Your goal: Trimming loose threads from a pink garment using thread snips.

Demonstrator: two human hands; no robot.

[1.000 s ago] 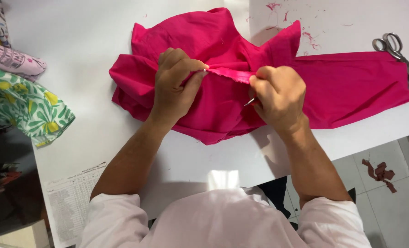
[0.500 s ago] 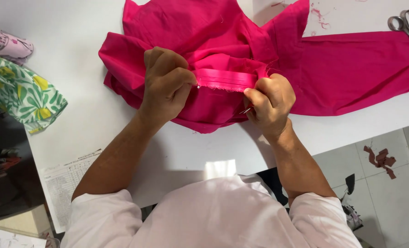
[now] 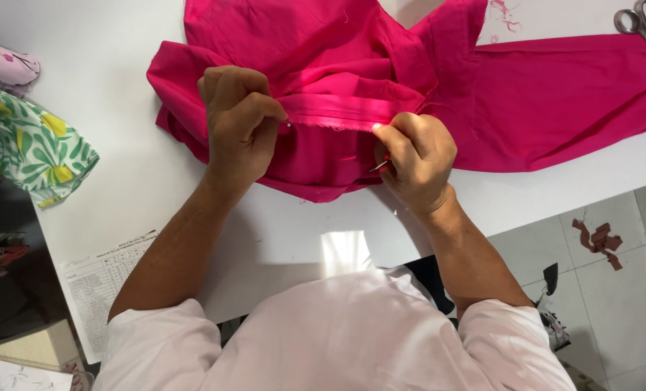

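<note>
A bright pink garment (image 3: 526, 94) lies bunched on a white table (image 3: 105, 130). My left hand (image 3: 237, 123) pinches one end of a folded pink hem strip (image 3: 330, 116). My right hand (image 3: 415, 161) pinches the strip's other end, so the strip is stretched between both hands. A thin metal needle or pin (image 3: 378, 166) sticks out under the right fingers. I cannot tell whether thread runs from it.
Grey scissors (image 3: 645, 22) lie at the table's far right corner. A green and yellow floral cloth (image 3: 26, 145) and a pale pink printed cloth (image 3: 4, 65) sit at the left edge. A printed paper sheet (image 3: 98, 282) lies near the front edge. Tiled floor with red fabric scraps (image 3: 598, 239) shows at right.
The view has shifted so garment and hands sit higher and closer. Both hands have moved further apart along the hem strip, stretching a longer piece of it.
</note>
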